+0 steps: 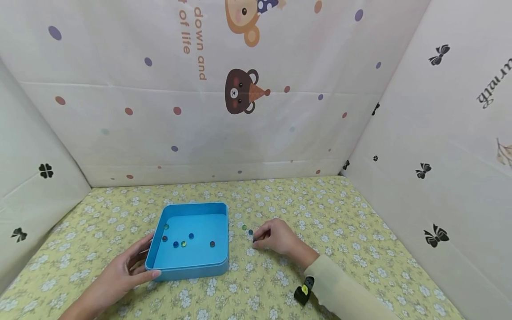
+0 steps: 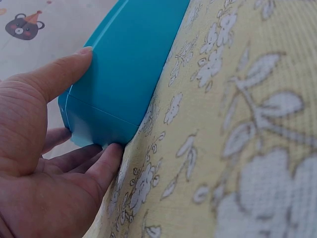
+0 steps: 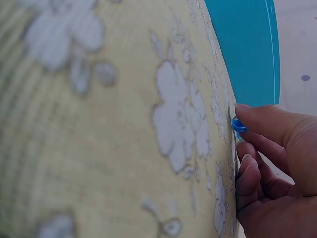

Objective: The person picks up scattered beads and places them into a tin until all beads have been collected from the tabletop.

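Note:
A square, open-topped blue box [image 1: 188,271] stands on the tablecloth with several glass marbles scattered over its floor, among them a blue marble [image 1: 191,236] and a brown marble [image 1: 212,244]. My left hand [image 1: 120,271] grips the box's near left corner, thumb at the front and fingers along the side. To the right of the box, my right hand [image 1: 278,238] pinches a blue marble [image 3: 238,124] between thumb and fingers, down at the cloth. Just beyond those fingertips lie a green marble [image 1: 244,227] and a dark blue marble [image 1: 250,232].
Yellow floral cloth [image 1: 320,213] covers the table. A printed white curtain [image 1: 200,133] rises along the back edge, and another patterned sheet [image 1: 412,133] borders the right side. A black wrist strap [image 1: 305,291] sits on my right sleeve.

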Demonstrator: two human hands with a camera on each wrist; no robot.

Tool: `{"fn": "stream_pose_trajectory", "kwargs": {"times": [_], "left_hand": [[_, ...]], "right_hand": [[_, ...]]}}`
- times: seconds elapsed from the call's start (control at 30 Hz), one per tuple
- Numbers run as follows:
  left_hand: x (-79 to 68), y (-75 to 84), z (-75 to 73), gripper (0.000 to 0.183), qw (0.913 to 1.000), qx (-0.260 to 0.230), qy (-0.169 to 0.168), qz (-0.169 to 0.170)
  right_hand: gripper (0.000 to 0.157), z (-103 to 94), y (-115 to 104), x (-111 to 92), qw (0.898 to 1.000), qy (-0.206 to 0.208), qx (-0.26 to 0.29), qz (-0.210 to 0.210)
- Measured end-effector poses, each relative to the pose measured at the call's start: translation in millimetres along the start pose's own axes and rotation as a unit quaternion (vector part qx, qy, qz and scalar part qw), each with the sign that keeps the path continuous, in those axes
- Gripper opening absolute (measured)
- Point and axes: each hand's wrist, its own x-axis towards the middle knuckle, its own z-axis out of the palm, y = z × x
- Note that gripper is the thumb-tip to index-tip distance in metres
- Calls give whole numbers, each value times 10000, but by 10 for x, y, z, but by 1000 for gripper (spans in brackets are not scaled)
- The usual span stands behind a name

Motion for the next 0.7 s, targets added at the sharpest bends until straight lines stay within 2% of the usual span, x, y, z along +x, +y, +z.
{"fn": "stream_pose_trajectory", "kwargs": {"times": [0.3, 0.53, 0.7], "left_hand": [[-2, 11, 4, 104, 10000, 64, 41, 24], [-2, 6, 7, 103, 9999, 80, 40, 52], [-8, 9, 13, 103, 9999, 59, 67, 100]], "right_hand": [[13, -16, -5, -10, 9999, -36, -95, -135], [13, -21, 9, -17, 10000, 18, -1, 34], [15, -22, 11, -30, 9999, 62, 115, 1]]}}
